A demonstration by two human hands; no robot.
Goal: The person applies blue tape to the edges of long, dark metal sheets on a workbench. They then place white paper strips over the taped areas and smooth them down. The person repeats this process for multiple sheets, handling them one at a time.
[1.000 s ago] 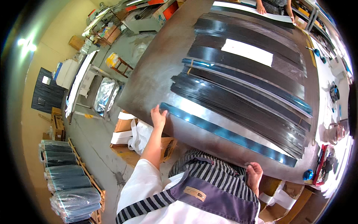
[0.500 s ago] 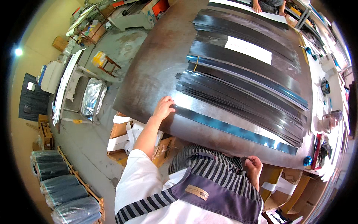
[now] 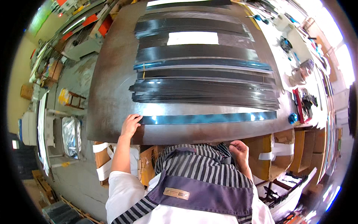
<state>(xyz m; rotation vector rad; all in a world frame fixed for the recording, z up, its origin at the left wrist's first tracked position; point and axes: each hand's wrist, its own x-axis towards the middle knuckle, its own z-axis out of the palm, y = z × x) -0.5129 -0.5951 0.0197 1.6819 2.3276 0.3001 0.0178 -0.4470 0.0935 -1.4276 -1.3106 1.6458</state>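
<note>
A long, narrow strip (image 3: 209, 118) with a shiny blue face lies flat across the near part of a dark metal table (image 3: 108, 89). At its left end, my left hand (image 3: 130, 126) has its fingers and thumb closed on the tip. My right hand (image 3: 240, 150) is beside the table's near edge, close to my striped apron (image 3: 201, 166). Its fingers are curled in, and whatever they may hold is hidden. Just beyond the blue strip, a fanned stack of dark strips (image 3: 205, 93) runs parallel to it.
Behind lie a banded blue bundle (image 3: 205, 64), wider dark sheets (image 3: 190, 26) and a white sheet (image 3: 192, 38). A blue roll (image 3: 292, 118) sits at the table's right. Open cardboard boxes (image 3: 264, 158) stand below the near edge. A stool (image 3: 76, 100) is on the left floor.
My view has swung round, so the strips now run nearly level across it. Both hands keep about the same places, the left at the blue strip's end and the right by the apron.
</note>
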